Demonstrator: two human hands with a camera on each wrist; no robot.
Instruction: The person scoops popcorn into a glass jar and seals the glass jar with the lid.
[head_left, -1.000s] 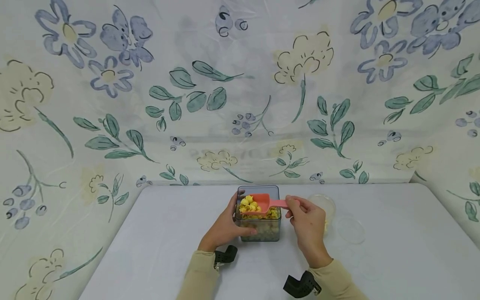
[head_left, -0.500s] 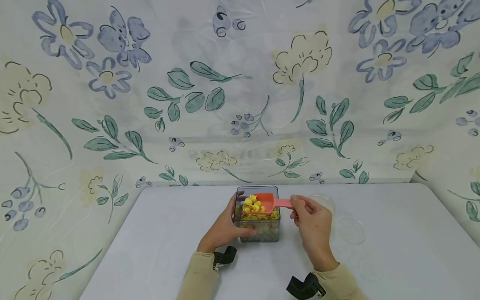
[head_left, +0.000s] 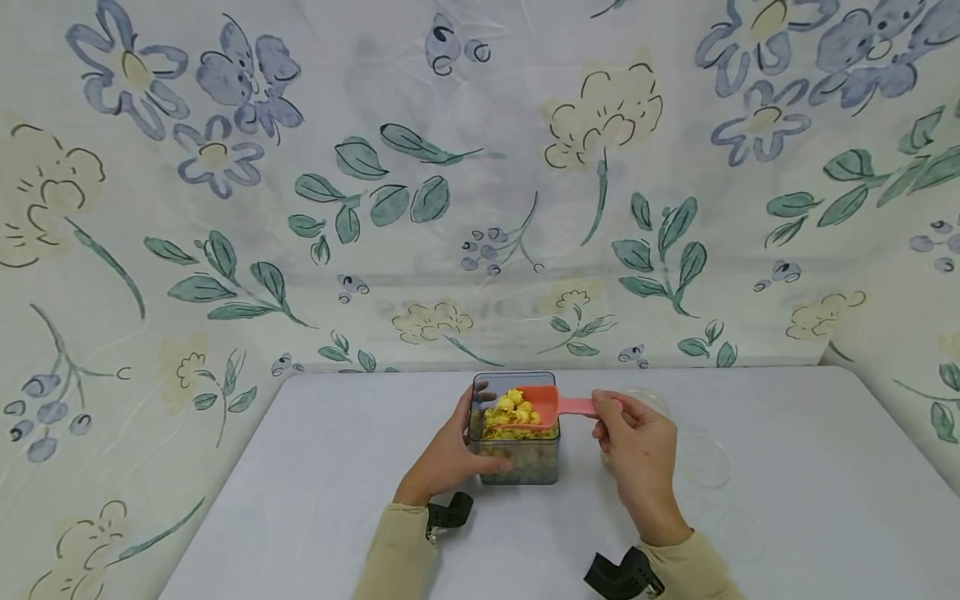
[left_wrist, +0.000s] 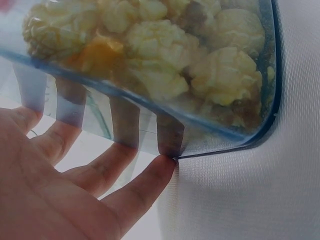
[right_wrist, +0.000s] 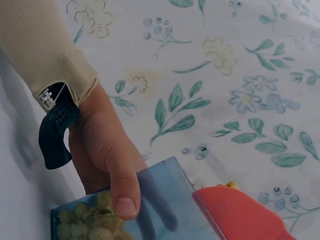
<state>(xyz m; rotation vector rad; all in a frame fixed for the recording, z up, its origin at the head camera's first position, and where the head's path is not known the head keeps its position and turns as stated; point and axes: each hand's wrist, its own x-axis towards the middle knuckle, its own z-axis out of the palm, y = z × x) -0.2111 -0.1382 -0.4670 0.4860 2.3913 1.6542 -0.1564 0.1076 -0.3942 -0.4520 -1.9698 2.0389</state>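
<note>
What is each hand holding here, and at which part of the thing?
Right hand pinches the pink scoop by its handle end. Left hand grips the clear container by its left side wall.

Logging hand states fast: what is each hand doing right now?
Left hand: grips the clear container.
Right hand: pinches the pink scoop of popcorn.

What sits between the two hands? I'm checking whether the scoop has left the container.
In the head view, the clear container of popcorn stands between the left hand and right hand, the loaded pink scoop held above it.
</note>
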